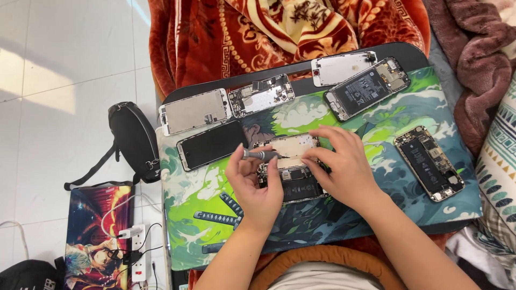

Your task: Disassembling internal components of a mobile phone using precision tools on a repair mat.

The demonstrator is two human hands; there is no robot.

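On the small black table [301, 70], covered by a green and blue illustrated mat [376, 161], an opened smartphone with its dark battery and circuit boards exposed [293, 182] lies near the middle, directly under both hands. The left hand [255, 185] has its grip closed around a slim grey metal screwdriver [262, 155], held almost level with the tip pointing toward three o'clock over the phone's upper part. The right hand [341, 166] rests on the phone from the three o'clock side, its grip narrow, fingertips pinching at the pale lifted screen panel [290, 145] at the phone's twelve o'clock end; what exactly the fingers catch I cannot tell. Around this, at ten o'clock, lie a black-screened phone [211, 144] and a silver screen backing plate [194, 111]; at twelve o'clock a stripped phone frame with bare boards [262, 95]; at one o'clock a white panel [343, 67] and an open phone with a dark battery [367, 88]; at three o'clock another open phone with a long battery [428, 162]. On the floor at nine o'clock sits a black shoulder bag [131, 137].
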